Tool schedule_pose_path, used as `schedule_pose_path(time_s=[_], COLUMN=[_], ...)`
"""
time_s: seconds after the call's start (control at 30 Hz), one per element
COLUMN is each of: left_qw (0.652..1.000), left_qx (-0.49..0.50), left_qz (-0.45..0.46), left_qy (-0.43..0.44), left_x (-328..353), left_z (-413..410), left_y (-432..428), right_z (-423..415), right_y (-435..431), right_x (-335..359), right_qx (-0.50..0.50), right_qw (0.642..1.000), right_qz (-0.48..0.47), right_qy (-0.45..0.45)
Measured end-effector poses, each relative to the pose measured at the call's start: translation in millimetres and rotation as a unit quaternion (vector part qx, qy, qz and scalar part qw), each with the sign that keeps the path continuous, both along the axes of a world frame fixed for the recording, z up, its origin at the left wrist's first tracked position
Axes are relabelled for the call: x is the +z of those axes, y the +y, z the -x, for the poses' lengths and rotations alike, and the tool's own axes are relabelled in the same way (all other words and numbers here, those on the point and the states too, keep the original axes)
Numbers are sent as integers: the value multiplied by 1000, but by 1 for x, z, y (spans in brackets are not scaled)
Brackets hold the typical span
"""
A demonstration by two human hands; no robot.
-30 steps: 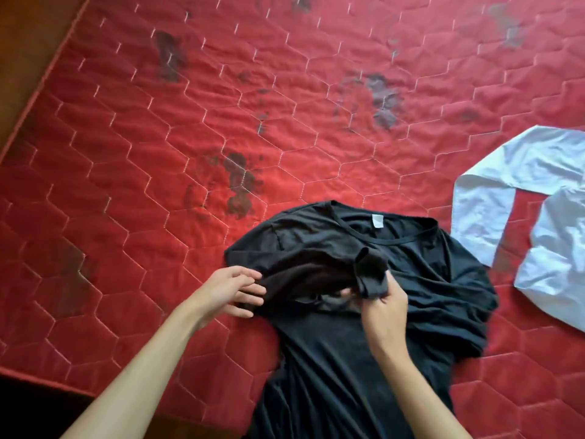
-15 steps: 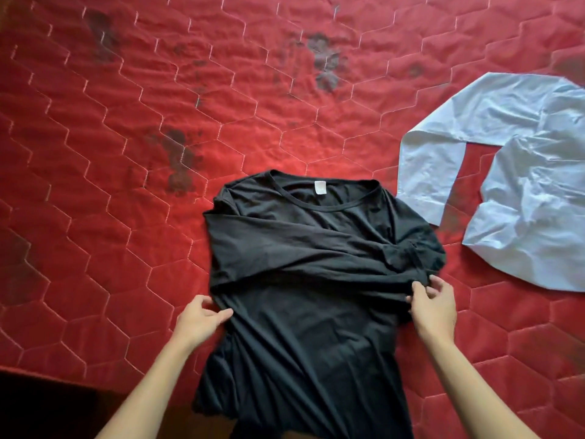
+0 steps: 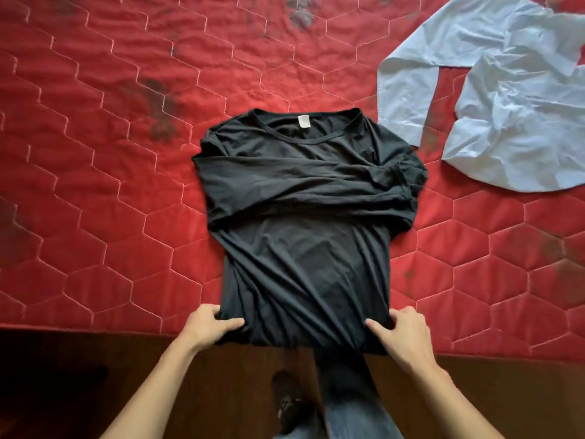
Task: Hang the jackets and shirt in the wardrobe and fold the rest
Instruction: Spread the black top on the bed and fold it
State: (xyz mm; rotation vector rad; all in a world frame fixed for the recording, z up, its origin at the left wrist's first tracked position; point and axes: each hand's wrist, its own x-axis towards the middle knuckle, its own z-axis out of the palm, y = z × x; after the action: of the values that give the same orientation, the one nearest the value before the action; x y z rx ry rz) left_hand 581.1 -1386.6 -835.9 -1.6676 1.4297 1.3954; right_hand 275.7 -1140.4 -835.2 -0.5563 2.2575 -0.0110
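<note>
The black top lies flat on the red bed near the white shirt, and the left hand and right hand each pinch its bottom edge in their grip.

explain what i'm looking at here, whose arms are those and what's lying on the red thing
There is no machine here. These are a person's two bare arms, filmed by a wide-angle camera worn on their head and looking forward and down, which is why the arms come in from the bottom edge. The red surface is a quilted mattress. On it lies a black long-sleeved top, neck away from the person, with its sleeves folded across the chest. The left hand and the right hand each grip a bottom corner of it at the mattress edge. At the upper right lies a crumpled pale shirt, touched by neither hand. Below the mattress you can see the person's leg in jeans.
</note>
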Motion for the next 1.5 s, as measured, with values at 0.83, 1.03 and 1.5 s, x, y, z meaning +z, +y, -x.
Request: schedule_pose_path(time_s=[0.83, 1.03, 1.5], left_qw=[972, 973, 699], left_qx=[98, 204, 600], left_qz=[198, -40, -13], left_qy=[75, 96, 389], left_x=[61, 79, 113], left_z=[-97, -76, 109], left_y=[51, 33, -161], right_z=[-14, 8, 190], right_y=[124, 85, -123], right_x=[69, 92, 84], right_qx=[-280, -404, -542], right_qw=[930, 868, 578], right_qz=[234, 204, 455], right_qy=[-47, -204, -406])
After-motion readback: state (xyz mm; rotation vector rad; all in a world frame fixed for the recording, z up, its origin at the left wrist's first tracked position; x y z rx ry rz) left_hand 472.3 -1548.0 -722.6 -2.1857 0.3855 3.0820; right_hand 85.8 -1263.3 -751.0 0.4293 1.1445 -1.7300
